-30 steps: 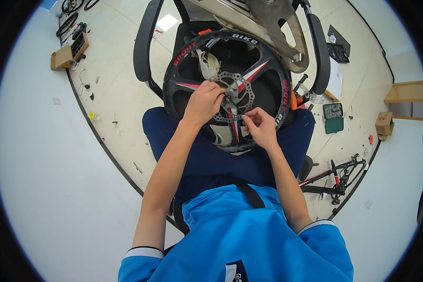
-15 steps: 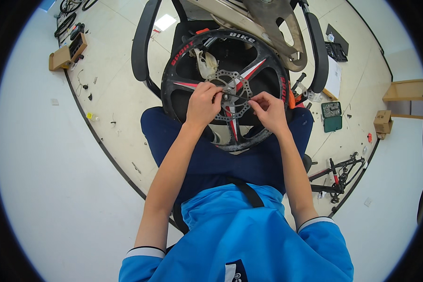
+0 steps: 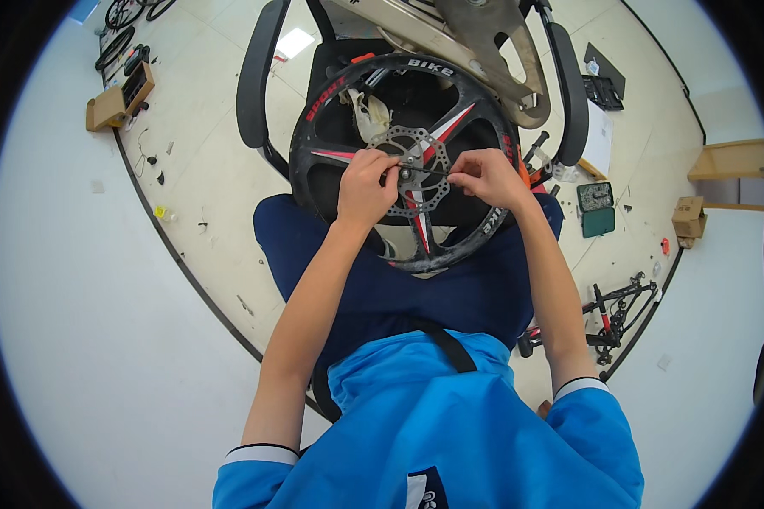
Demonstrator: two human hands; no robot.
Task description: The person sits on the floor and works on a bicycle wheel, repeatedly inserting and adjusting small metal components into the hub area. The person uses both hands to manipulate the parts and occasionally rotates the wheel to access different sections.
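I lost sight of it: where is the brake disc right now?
In the head view the brake disc sits at the hub of the black wheel on the person's lap, top centre, between the left hand and right hand.

A bike repair workshop around me, spoked bicycle wheel (image 3: 403,161) on my lap, bike frame (image 3: 620,310) lying on the pale floor (image 3: 204,170), green parts case (image 3: 596,208), cardboard boxes (image 3: 689,217)
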